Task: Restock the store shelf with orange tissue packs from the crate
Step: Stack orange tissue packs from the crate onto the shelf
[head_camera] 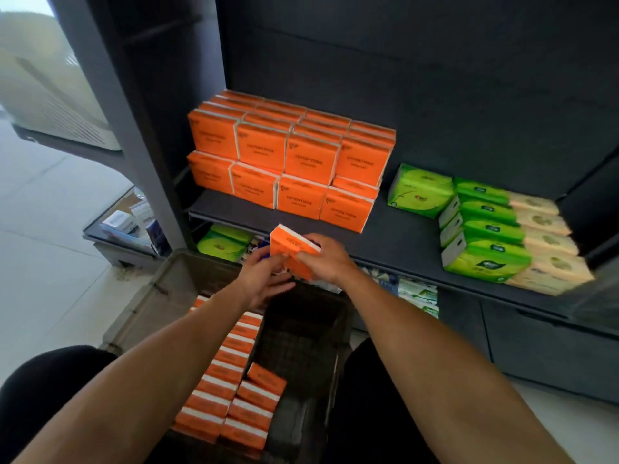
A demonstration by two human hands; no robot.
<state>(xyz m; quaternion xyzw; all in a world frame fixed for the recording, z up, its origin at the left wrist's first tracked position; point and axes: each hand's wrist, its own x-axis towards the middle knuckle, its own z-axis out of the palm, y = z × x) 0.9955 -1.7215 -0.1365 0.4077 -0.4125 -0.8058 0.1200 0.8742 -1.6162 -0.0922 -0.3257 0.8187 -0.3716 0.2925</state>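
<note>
An orange tissue pack (287, 244) is held in the air just in front of the dark shelf's (402, 239) front edge, above the far end of the crate. My right hand (326, 259) grips its right side, fingers curled over the top. My left hand (264, 279) holds it from below on the left. On the shelf stand stacked orange tissue packs (288, 162) in two layers, several rows deep. The grey crate (144, 309) below holds several more orange packs (227, 390) standing on edge along its left half; its right half shows bare mesh floor.
Green tissue packs (482, 229) and beige ones (542, 236) fill the shelf's right part, with bare shelf between them and the orange stack. More green and blue-white packs sit on the lower shelf (221, 244). A pale tiled floor (40, 262) lies to the left.
</note>
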